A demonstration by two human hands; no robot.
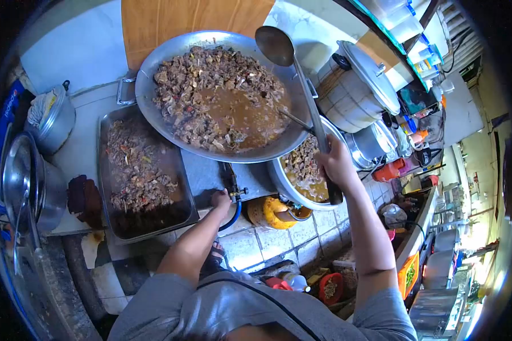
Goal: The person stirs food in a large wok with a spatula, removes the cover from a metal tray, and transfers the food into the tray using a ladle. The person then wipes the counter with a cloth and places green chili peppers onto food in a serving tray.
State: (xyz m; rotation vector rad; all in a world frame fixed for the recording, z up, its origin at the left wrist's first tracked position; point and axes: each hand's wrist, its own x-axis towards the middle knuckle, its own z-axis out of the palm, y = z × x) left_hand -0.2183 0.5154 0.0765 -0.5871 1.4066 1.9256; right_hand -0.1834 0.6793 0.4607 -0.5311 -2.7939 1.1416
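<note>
My right hand (337,160) is wrapped round the handle of a long metal ladle (276,46), its bowl raised above the right rim of a wide metal pan (144,105). Chunky meat in brown liquid (179,94) fills that pan, and a second utensil's handle (297,120) leans on its edge. Below the pan, my left hand (221,200) is closed at a gas valve (236,192) with a blue hose (231,219); its fingertips are partly hidden. Left of it lies a rectangular metal tray (104,190) with meat. A round white pot (317,200) of meat stands under my right forearm.
Lidded pots (355,85) stand at the right, beside a crowded shelf (395,40). At the left are a metal pot (52,193) and a dark cloth (84,200). A yellow-orange container (272,213) sits on the tiled floor (242,244). An orange crate (408,273) is lower right.
</note>
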